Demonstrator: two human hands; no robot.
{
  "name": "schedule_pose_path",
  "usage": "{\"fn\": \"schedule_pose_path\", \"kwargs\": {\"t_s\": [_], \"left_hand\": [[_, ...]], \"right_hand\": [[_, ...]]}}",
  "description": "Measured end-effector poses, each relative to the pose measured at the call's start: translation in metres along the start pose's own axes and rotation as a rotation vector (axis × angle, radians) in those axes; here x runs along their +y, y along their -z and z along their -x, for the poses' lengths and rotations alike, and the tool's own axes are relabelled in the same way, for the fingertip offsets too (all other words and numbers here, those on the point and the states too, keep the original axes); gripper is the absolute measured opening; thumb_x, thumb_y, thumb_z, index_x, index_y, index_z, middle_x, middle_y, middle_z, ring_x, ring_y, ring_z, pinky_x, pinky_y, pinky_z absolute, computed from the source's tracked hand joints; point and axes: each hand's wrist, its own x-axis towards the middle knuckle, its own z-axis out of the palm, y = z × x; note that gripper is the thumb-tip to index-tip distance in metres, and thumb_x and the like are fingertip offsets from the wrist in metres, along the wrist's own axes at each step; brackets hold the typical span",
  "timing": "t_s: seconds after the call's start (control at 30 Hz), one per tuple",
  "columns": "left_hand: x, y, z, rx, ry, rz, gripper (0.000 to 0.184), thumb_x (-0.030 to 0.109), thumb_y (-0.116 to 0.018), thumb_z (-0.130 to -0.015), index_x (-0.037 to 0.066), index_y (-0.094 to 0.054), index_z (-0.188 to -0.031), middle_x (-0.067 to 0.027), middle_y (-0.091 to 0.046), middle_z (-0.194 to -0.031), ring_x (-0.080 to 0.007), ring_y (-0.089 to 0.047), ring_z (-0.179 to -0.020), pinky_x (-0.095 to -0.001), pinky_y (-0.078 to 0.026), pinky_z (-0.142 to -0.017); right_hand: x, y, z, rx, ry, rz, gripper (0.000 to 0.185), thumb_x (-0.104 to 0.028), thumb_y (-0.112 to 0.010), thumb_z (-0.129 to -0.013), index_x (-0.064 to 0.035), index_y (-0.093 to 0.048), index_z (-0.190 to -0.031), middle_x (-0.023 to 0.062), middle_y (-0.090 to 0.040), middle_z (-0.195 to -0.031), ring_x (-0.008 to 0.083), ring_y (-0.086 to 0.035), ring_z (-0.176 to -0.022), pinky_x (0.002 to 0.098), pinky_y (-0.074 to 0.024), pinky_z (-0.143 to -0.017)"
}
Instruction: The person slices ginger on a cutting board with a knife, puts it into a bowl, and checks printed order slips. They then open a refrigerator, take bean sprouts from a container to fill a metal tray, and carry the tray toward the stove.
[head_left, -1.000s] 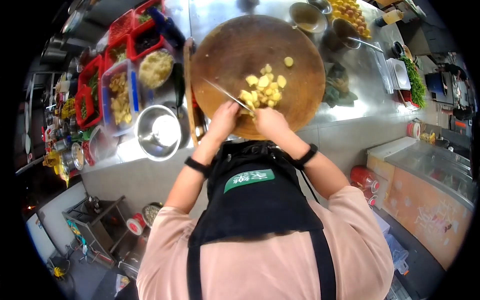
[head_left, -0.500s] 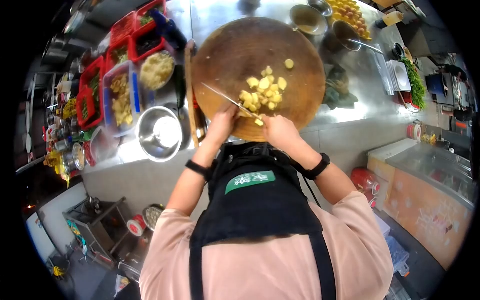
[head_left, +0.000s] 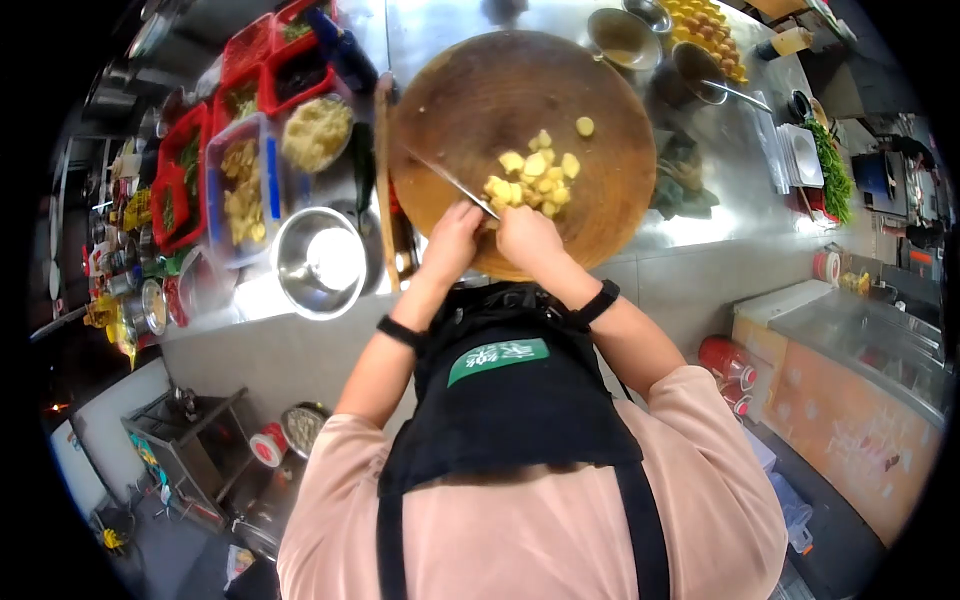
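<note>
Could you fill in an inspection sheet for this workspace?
Surface: round wooden chopping block on a steel counter.
Things in work: yellow pieces on the block, one lying apart; a knife.
Clutter: red baskets and a steel bowl at left, a crumpled dark item at right.
Hands: right hand closed on one end of the knife; left hand close beside it, hold unclear.
Cables: none can be made out for certain.
Surroundings: metal stand at lower left, metal-topped unit at right.

Metal counter (head_left: 738, 160): round board (head_left: 515, 105), steel bowl (head_left: 318, 264)
</note>
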Motion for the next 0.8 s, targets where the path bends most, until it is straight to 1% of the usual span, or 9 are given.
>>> {"fn": "schedule_pose_path", "kwargs": {"t_s": [0.1, 0.13, 0.27, 0.43, 0.5, 0.6, 0.67, 0.73, 0.8], "left_hand": [[0.002, 0.003, 0.007, 0.037, -0.032, 0.009, 0.019, -0.002, -0.064, -0.075, 0.001, -0.06, -0.093, -0.0151, -0.058, -0.093, -0.0358, -0.056, -0.092, -0.0419, -0.048, -0.079], [0.001, 0.004, 0.009, 0.088, -0.069, 0.031, 0.018, -0.002, -0.063, -0.076, 0.003, -0.06, -0.093, -0.0144, -0.057, -0.094, -0.0353, -0.056, -0.092, -0.0412, -0.048, -0.079], [0.001, 0.005, 0.027, 0.089, -0.082, -0.025, 0.017, -0.001, -0.064, -0.077, 0.002, -0.058, -0.093, -0.0129, -0.057, -0.1, -0.0348, -0.056, -0.096, -0.0409, -0.048, -0.08], [-0.014, -0.003, 0.052, 0.044, -0.094, 0.036, 0.024, 0.001, -0.071, -0.075, 0.0, -0.057, -0.095, -0.0154, -0.057, -0.105, -0.0372, -0.056, -0.096, -0.0421, -0.047, -0.081], [-0.009, -0.004, 0.052, 0.138, -0.064, 0.016, 0.027, 0.004, -0.074, -0.075, 0.0, -0.057, -0.095, -0.0156, -0.057, -0.105, -0.0375, -0.055, -0.096, -0.0421, -0.047, -0.081], [0.003, -0.004, 0.045, 0.198, -0.024, 0.022, 0.027, 0.005, -0.072, -0.075, 0.0, -0.058, -0.097, -0.0184, -0.056, -0.101, -0.039, -0.056, -0.094, -0.0438, -0.047, -0.08], [-0.004, -0.009, 0.042, 0.173, -0.007, 0.019, 0.028, 0.005, -0.07, -0.077, 0.0, -0.057, -0.101, -0.019, -0.055, -0.102, -0.0395, -0.056, -0.094, -0.044, -0.047, -0.079], [-0.005, -0.008, 0.038, 0.09, 0.072, 0.022, 0.029, 0.005, -0.068, -0.078, 0.0, -0.056, -0.104, -0.0191, -0.055, -0.103, -0.0398, -0.055, -0.095, -0.0443, -0.047, -0.079], [0.0, 0.0, 0.034, 0.083, 0.063, 0.034, 0.031, 0.005, -0.067, -0.078, 0.001, -0.056, -0.107, -0.019, -0.055, -0.104, -0.0399, -0.055, -0.095, -0.044, -0.047, -0.08]], "right_hand": [[0.009, 0.009, -0.002, -0.048, -0.029, -0.013, 0.023, -0.017, -0.054, -0.083, 0.001, -0.068, -0.083, 0.0243, -0.067, -0.08, 0.0411, -0.067, -0.08, 0.0483, -0.0545, -0.074], [0.011, 0.013, -0.001, -0.025, -0.037, -0.046, 0.022, -0.017, -0.054, -0.083, 0.0001, -0.068, -0.085, 0.0248, -0.067, -0.081, 0.0418, -0.067, -0.08, 0.0489, -0.0543, -0.074], [0.016, 0.022, 0.001, 0.014, -0.055, -0.127, 0.021, -0.018, -0.056, -0.083, -0.0018, -0.066, -0.091, 0.0262, -0.066, -0.084, 0.0436, -0.065, -0.081, 0.0502, -0.0538, -0.075], [0.013, 0.031, 0.013, 0.086, 0.041, -0.159, 0.019, -0.016, -0.058, -0.081, -0.0036, -0.059, -0.095, 0.025, -0.065, -0.079, 0.0447, -0.064, -0.078, 0.0521, -0.0523, -0.071], [0.011, 0.03, 0.019, 0.067, 0.06, -0.174, 0.02, -0.015, -0.058, -0.081, -0.0044, -0.058, -0.098, 0.0243, -0.065, -0.078, 0.0448, -0.063, -0.077, 0.0525, -0.0518, -0.07], [0.003, 0.031, 0.034, 0.042, 0.086, -0.19, 0.021, -0.014, -0.058, -0.081, -0.0056, -0.056, -0.101, 0.023, -0.065, -0.078, 0.0445, -0.063, -0.076, 0.0528, -0.0513, -0.069], [0.002, 0.031, 0.042, 0.033, 0.099, -0.188, 0.022, -0.013, -0.058, -0.081, -0.006, -0.055, -0.102, 0.0223, -0.065, -0.078, 0.0442, -0.063, -0.076, 0.0526, -0.0513, -0.069], [0.004, 0.03, 0.048, 0.055, 0.152, -0.172, 0.021, -0.011, -0.059, -0.083, -0.0073, -0.057, -0.103, 0.0212, -0.063, -0.073, 0.0428, -0.062, -0.075, 0.0479, -0.0496, -0.065], [0.002, 0.033, 0.053, 0.029, 0.126, -0.153, 0.021, -0.012, -0.058, -0.083, -0.0067, -0.055, -0.103, 0.0219, -0.064, -0.075, 0.0433, -0.063, -0.076, 0.0506, -0.0501, -0.068]]}}
